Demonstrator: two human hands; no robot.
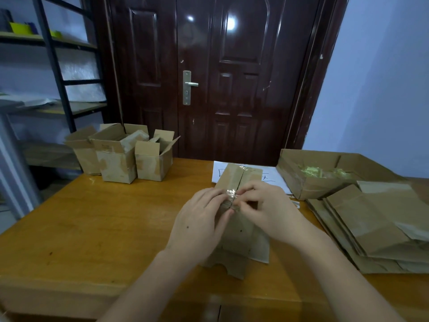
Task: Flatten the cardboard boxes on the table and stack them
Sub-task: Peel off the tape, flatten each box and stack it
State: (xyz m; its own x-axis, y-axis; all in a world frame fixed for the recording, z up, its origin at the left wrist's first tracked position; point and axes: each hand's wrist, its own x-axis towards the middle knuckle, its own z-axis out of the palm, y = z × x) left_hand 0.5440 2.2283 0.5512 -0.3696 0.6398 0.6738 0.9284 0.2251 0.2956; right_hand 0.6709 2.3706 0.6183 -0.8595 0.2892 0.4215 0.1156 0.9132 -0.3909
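- Step in hand, as judged: unsealing. The box being worked (239,219) stands at the worktop's centre, about 6 o'clock from the door (209,77), its top seam still closed by clear tape (232,194)
- Left hand (204,217): fingers curled against the box's near top edge at the tape end, steadying it; grip narrow, on the box
- Right hand (267,205): fingertips pinch at the tape on the seam; grip narrow, on the tape
- Next move, as judged: peel the tape along the seam toward 12 o'clock, free the flaps, then press the walls flat
- Three open boxes (120,156) wait at 10 o'clock, touching one another at the worktop's far edge
- Flattened stack (383,224) lies at 3 o'clock, running to the right edge; an open tray-like carton (308,180) sits behind it at 2 o'clock
- White paper sheet (274,177) lies under the worked box's far side
- Open room: bare worktop (92,228) from 7 to 9 o'clock; the right side is crowded, so the flattened box must go on top of the stack
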